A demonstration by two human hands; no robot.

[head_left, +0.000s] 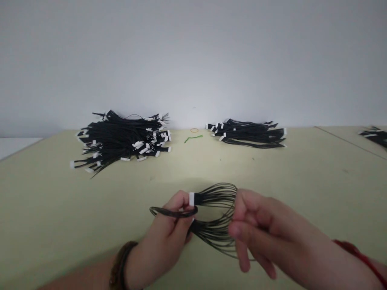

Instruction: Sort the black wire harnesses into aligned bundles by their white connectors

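A wire harness [216,196] of many thin black wires is held up over the near part of the table, bent into a loop. My left hand [171,225] is closed around its left end, near a white connector [192,199]. A second white connector peeks out lower down, mostly covered by my left fingers. Some black wire also loops over the back of my left thumb. At the right side of the loop, my right hand [260,231] pinches the wires between thumb and index finger, its other fingers hanging looser below.
Against the wall at the back left lies a large pile of black harnesses [117,135] with white connectors. A smaller pile [250,133] is at the back right, another bundle [376,137] at the right edge. A green strip [193,138] lies between the piles on the table [75,209].
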